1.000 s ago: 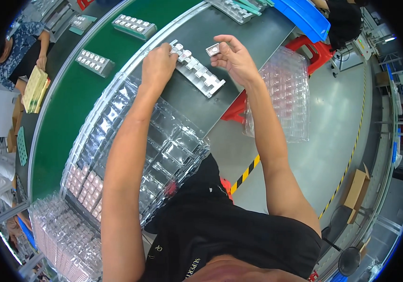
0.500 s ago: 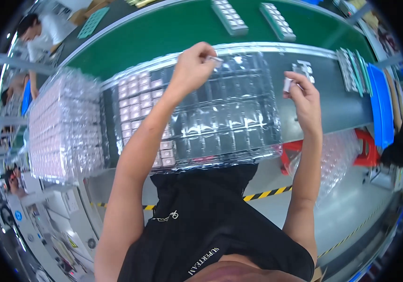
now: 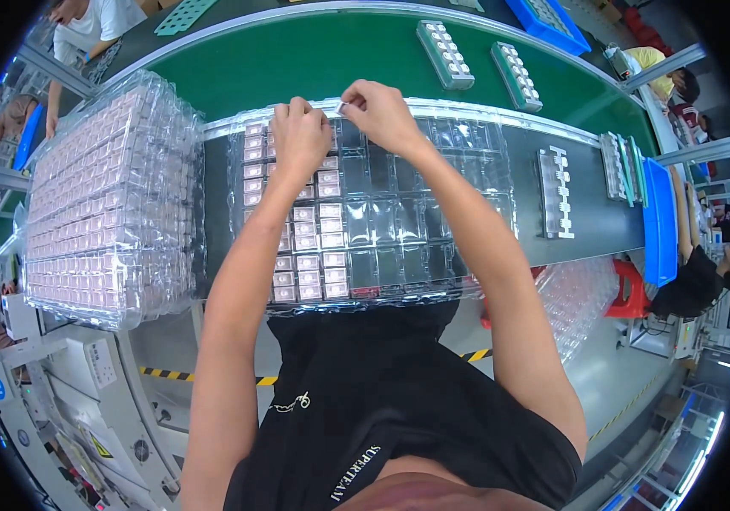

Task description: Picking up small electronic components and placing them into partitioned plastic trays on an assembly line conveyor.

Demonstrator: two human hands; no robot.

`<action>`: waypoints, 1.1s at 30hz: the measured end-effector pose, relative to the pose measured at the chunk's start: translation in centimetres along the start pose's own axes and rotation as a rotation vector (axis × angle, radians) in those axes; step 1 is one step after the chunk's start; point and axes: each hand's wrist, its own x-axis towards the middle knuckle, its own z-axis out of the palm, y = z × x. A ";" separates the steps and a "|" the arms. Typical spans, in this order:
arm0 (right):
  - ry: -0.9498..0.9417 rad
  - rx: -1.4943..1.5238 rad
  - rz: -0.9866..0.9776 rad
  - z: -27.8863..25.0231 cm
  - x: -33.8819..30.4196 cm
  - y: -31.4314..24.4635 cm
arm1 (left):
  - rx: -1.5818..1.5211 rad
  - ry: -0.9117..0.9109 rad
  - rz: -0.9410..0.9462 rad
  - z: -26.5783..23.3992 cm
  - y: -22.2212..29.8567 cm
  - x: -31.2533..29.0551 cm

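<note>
A clear plastic blister tray (image 3: 416, 223) lies before me, its left columns filled with small pale pink-white square pieces (image 3: 306, 228) and its right pockets bare. My left hand (image 3: 301, 139) is over the far part of the filled columns, fingers bent down and closed. Whatever it grips is hidden beneath them. Just to its right, above the tray's far edge, my right hand (image 3: 379, 117) pinches a small white piece (image 3: 343, 108) between thumb and fingertips. On the dark table right of the tray is a slotted white holder (image 3: 556, 192).
Stacked, filled clear trays (image 3: 109, 209) stand at left. Two holders of white pieces (image 3: 446, 55) rest on the green conveyor belt (image 3: 314, 60). Upright racks (image 3: 613, 166) and a blue bin (image 3: 659, 223) are at right, with a red stool (image 3: 629, 289) below. Co-workers occupy both sides.
My right hand has come left from beside the white holder to the tray's far edge, carrying a small white piece. My left hand has moved back over the filled columns. The view has shifted.
</note>
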 end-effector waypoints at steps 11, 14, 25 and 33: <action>-0.130 -0.429 -0.067 5.0 2.4 -0.9 | -0.121 0.210 -0.085 -5.5 -1.7 -1.8; -0.060 -0.482 -0.083 5.5 2.0 -1.0 | -0.130 0.196 -0.108 -6.3 -2.1 -2.3; 0.152 -0.197 0.094 -8.6 -4.8 0.5 | -0.337 0.069 0.054 -4.8 1.6 -0.3; 0.595 -0.371 0.510 -24.9 -18.7 10.7 | -0.594 -0.254 0.278 0.6 15.4 2.1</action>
